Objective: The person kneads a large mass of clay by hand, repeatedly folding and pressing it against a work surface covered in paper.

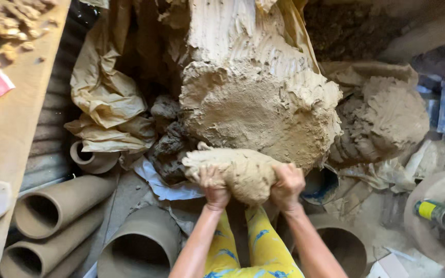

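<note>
Both of my hands grip one big lump of wet tan clay (235,172) held in front of me. My left hand (213,186) clasps its left underside, fingers curled into the clay. My right hand (286,185) holds its right side. Just beyond the lump rises a large mound of the same clay (258,103), rough and torn on its near face, with smeared finger marks higher up. The lump touches or nearly touches the mound's lower edge. Below my arms are my knees in yellow patterned cloth (263,247).
A second clay heap (387,118) lies at the right. Crumpled tan plastic sheeting (106,98) lies left of the mound. Several clay pipes (57,206) lie at the lower left, a wooden board (16,113) along the left, and a yellow-banded can (439,213) on a round wheel at the right.
</note>
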